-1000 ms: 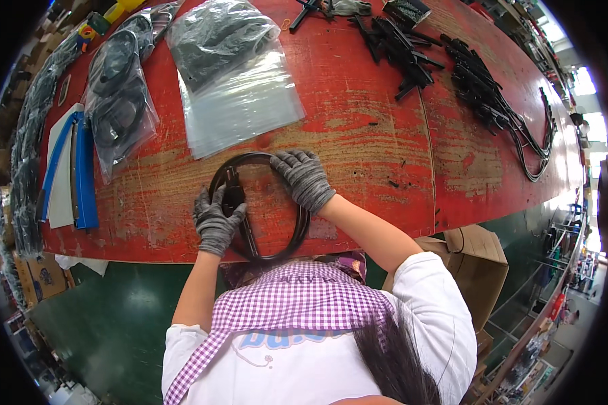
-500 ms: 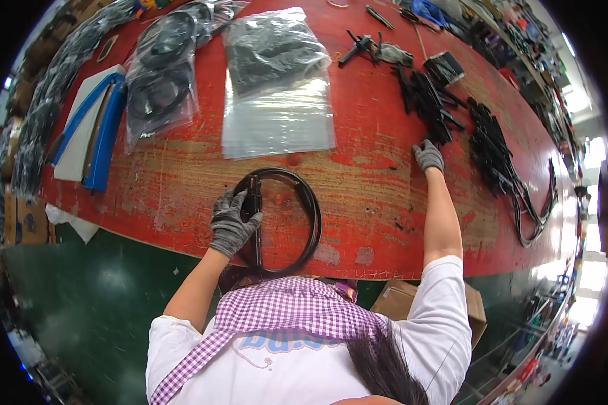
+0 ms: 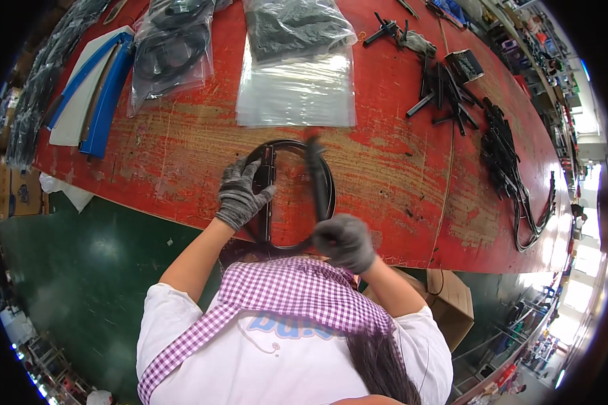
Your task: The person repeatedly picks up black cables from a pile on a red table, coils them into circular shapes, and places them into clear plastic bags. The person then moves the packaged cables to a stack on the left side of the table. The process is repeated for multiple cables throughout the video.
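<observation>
A coil of black cable (image 3: 330, 185) lies at the table's near edge in front of me. My left hand (image 3: 242, 196), in a grey glove, is closed round the coil's left side and a slim black bar-shaped part (image 3: 268, 202) there. My right hand (image 3: 346, 243), also gloved and smeared by motion, grips the lower end of a second black bar-shaped piece (image 3: 315, 177). That piece stands out over the coil's right side, blurred; whether it touches the cable I cannot tell. Similar black pieces (image 3: 447, 94) lie in a loose pile to the right.
Flat clear plastic bags (image 3: 294, 101) lie beyond the coil, with a bag of dark material (image 3: 294, 30) over them. Bagged black coils (image 3: 171, 57) and a blue-and-white wedge-shaped object (image 3: 105, 94) are at left. A black cable bundle (image 3: 503, 155) lies far right. A cardboard box (image 3: 450, 304) stands below the table edge.
My right hand has come back from the pile at right to the coil, bringing a black bar-shaped piece. My left hand keeps its hold on the coil. The whole view has shifted slightly.
</observation>
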A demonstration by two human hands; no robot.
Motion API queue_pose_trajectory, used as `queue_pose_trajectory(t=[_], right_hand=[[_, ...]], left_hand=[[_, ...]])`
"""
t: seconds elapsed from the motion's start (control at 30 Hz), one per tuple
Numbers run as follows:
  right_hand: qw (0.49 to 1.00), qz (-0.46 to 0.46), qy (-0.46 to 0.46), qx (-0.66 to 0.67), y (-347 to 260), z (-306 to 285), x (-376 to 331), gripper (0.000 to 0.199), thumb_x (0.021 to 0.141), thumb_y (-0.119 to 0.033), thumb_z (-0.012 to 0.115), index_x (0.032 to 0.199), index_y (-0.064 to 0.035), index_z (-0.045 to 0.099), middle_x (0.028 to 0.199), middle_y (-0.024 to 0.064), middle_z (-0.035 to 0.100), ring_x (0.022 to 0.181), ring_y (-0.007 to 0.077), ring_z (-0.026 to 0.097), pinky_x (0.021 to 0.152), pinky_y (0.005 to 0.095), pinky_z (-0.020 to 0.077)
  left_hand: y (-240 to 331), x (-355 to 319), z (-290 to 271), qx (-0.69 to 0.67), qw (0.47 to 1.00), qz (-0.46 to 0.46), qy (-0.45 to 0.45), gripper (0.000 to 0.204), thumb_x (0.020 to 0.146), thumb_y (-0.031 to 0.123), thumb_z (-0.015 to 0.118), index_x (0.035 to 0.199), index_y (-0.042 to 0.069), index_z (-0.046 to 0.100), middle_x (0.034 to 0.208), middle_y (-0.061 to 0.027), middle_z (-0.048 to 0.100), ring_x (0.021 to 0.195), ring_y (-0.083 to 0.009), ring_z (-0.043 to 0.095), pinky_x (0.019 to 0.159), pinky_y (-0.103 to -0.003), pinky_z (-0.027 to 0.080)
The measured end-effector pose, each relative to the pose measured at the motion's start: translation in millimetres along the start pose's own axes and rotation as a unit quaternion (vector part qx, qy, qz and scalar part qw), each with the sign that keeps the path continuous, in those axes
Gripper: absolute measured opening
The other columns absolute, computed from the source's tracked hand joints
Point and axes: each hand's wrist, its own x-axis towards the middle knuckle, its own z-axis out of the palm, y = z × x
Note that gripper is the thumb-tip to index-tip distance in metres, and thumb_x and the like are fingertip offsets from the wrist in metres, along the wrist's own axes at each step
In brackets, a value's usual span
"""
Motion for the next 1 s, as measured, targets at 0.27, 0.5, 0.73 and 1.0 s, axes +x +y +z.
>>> queue_pose_trajectory(t=[0.27,0.5,0.73,1.0], right_hand=[[0.983,0.024,-0.162,-0.080,15,29,63,0.025,0.082,-0.029,0.058,0.100,-0.0112,0.059,0.075,0.0148,0.062,0.070,0.0302,0.062,0.060,0.0372,0.0495],[0.961,0.078,0.054,-0.258,142,27,222,0.020,0.074,-0.028,0.065,0.086,-0.0123,0.066,0.094,0.0151,0.061,0.091,0.0303,0.057,0.080,0.0400,0.0446],[0.967,0.092,0.086,-0.220,164,40,232,0.022,0.071,-0.027,0.066,0.088,-0.0119,0.067,0.087,0.0139,0.062,0.088,0.0316,0.057,0.081,0.0388,0.0443],[0.970,0.085,0.069,-0.216,116,16,254,0.033,0.079,-0.039,0.055,0.082,-0.0071,0.065,0.083,0.0181,0.061,0.084,0.0355,0.056,0.076,0.0440,0.0431]], left_hand=[[-8,-19,9,-0.073,0.997,0.028,0.009,0.067,0.065,0.043,0.067,0.119,0.008,0.050,0.123,-0.0184,0.044,0.111,-0.0364,0.041,0.097,-0.048,0.030],[-3,-21,3,-0.067,0.996,0.047,0.023,0.057,0.070,0.037,0.066,0.117,0.008,0.052,0.122,-0.0181,0.045,0.114,-0.0344,0.041,0.097,-0.045,0.032],[-23,-34,-30,-0.249,0.963,-0.020,0.101,0.020,0.076,0.010,0.062,0.095,0.004,0.061,0.095,-0.0107,0.061,0.092,-0.0247,0.058,0.081,-0.033,0.047],[-24,89,15,-0.449,0.877,0.168,-0.014,0.036,0.074,0.011,0.061,0.109,0.009,0.055,0.120,-0.0065,0.051,0.096,-0.0237,0.056,0.077,-0.034,0.050]])
